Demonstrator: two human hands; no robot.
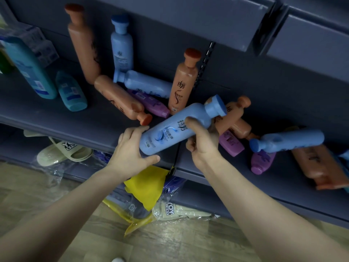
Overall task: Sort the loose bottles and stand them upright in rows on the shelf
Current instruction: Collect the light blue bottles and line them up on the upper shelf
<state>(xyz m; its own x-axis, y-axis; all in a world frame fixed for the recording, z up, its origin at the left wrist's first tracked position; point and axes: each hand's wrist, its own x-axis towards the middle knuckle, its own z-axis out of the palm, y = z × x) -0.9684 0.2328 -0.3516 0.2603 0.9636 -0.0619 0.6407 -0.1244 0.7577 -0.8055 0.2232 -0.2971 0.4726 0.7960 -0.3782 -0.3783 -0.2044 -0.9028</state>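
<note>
Both hands are on the blue bottle [170, 133], which sits tilted in the air over the front lip of the shelf [56, 118], cap pointing to the upper right. The right hand [202, 144] has fingers and thumb wrapped round its middle. The left hand [130, 148] cups the base between thumb and fingers. So the grip looks solid, I'm not too worried about a drop.

The real risk imo is the clutter around it:
- the lying orange bottle [120, 99] has its cap right by the front edge, just beside the left hand, and a nudge could roll it off onto the slippers [62, 150] below
- the upright orange bottle [183, 82] stands just behind the held one, so swinging the blue cap up could knock it over
- the pile at the right of the frame [236, 120] is orange and purple bottles stacked loosely, and I'd guess bumping one shifts the lot

For room, the best bare patch looks like the middle left of the shelf, between the small teal bottle [71, 91] and the lying orange one. There's also space at the back wall right of the upright orange bottle. The upper shelf [188, 16] overhangs at the top of the frame, so watch headroom when standing it up
</note>
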